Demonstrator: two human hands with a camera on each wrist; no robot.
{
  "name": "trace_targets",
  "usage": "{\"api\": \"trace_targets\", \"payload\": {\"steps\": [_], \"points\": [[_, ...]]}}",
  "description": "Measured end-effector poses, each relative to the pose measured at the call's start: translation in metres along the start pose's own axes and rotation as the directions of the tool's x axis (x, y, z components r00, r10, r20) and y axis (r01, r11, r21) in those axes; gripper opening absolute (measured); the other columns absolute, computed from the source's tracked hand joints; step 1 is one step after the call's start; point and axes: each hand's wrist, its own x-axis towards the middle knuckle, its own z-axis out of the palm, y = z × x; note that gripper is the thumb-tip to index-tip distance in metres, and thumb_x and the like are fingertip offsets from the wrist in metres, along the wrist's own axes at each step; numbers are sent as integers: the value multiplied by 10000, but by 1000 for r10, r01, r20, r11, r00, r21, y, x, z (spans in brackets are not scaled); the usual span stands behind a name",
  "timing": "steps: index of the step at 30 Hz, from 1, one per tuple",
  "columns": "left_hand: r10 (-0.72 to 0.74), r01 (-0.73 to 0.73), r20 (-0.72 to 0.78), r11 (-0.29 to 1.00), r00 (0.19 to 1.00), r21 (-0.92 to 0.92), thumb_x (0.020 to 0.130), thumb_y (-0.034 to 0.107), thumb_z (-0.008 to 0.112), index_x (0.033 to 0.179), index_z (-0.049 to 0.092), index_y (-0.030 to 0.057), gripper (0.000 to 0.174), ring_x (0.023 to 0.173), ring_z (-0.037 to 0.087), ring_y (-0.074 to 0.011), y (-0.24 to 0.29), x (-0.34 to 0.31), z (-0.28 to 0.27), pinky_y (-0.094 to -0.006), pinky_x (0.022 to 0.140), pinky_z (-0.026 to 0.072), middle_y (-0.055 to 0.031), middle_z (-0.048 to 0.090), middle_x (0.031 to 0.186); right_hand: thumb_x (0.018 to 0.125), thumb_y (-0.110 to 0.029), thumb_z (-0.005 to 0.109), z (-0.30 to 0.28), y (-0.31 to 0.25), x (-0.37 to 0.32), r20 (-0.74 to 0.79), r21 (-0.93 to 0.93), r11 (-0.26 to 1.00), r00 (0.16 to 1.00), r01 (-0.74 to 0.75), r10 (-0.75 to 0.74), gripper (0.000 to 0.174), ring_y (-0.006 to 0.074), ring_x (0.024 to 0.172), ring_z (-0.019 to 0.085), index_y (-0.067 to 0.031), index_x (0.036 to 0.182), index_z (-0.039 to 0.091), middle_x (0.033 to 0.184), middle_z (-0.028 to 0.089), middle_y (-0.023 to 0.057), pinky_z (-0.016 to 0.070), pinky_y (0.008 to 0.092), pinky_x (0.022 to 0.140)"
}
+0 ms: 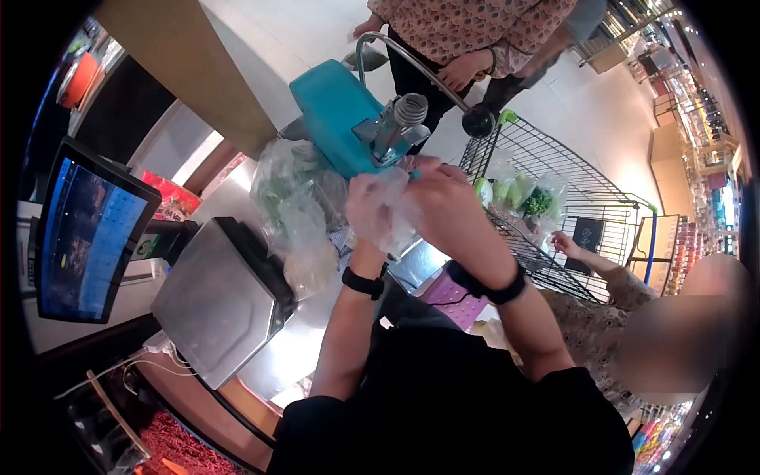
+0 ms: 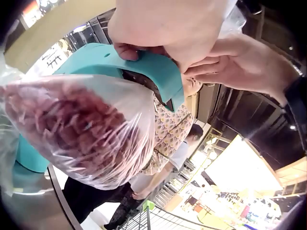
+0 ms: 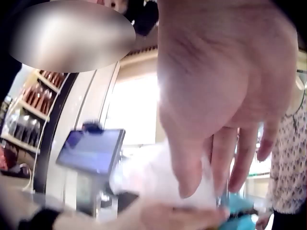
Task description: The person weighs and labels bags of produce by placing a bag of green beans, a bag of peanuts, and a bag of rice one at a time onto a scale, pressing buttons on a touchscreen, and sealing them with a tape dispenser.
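Note:
Bunched in my left hand (image 1: 364,212) is the top of a clear plastic bag (image 2: 81,129). Reddish chunks fill the bag, which hangs below that hand in the left wrist view. Close beside it, my right hand (image 1: 453,204) has its fingers extended near the gathered plastic; the right wrist view shows its thumb and fingers pointing down, apart. Both hands are at the near end of a teal bag-neck sealing machine (image 1: 336,111), and the filled bag overlaps the machine's body in the left wrist view. A metal coil (image 1: 410,111) tops the machine's fittings.
Left of my hands stand clear bags of greens (image 1: 281,186), a metal scale (image 1: 218,297) and a screen (image 1: 91,233). A purple basket (image 1: 455,297) lies under my right forearm. Beyond it is a shopping cart (image 1: 586,170) holding bagged vegetables. People stand ahead and at right.

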Motion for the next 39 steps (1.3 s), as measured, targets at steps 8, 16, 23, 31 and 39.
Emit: {"api": "trace_targets", "payload": {"steps": [8, 16, 23, 31, 39], "points": [[-505, 456, 292, 238, 813, -858, 850, 338, 591, 998, 542, 48, 329, 953, 585, -258, -48, -16, 11, -347, 879, 460, -106, 577, 983, 783, -567, 550, -43, 71, 98, 397, -148, 837, 743, -527, 539, 655, 307, 632, 646, 69, 653, 632, 598, 632, 154, 521, 360, 667], [-424, 425, 211, 510, 880, -748, 839, 189, 547, 979, 516, 66, 189, 994, 568, -350, -27, -7, 6, -522, 965, 404, -63, 550, 974, 843, -413, 537, -8, 64, -20, 56, -145, 698, 699, -701, 713, 467, 385, 676, 622, 10, 663, 623, 651, 616, 197, 501, 455, 642], [-459, 475, 162, 731, 873, -490, 855, 164, 523, 995, 483, 50, 185, 979, 579, -331, -32, -10, 4, -495, 946, 429, -103, 544, 951, 796, -289, 588, 39, 76, -95, 67, -54, 667, 664, -743, 745, 282, 381, 633, 603, -46, 664, 641, 667, 613, 182, 482, 470, 598], [-130, 133, 35, 987, 991, -91, 778, 135, 700, 975, 519, 22, 291, 788, 580, -218, -27, -15, 16, -352, 782, 483, -110, 580, 771, 824, -186, 558, 155, 115, -184, -109, 245, 721, 721, -648, 684, 256, 365, 548, 562, -18, 631, 544, 572, 546, 185, 433, 425, 520], [83, -86, 26, 935, 996, 345, 711, 217, 709, 787, 673, 96, 147, 727, 569, -250, -19, 0, 5, -358, 615, 436, -80, 579, 743, 884, -308, 531, 48, 84, -116, 81, 64, 765, 767, -641, 636, 389, 399, 505, 540, 8, 667, 599, 553, 536, 228, 401, 461, 486]]}}
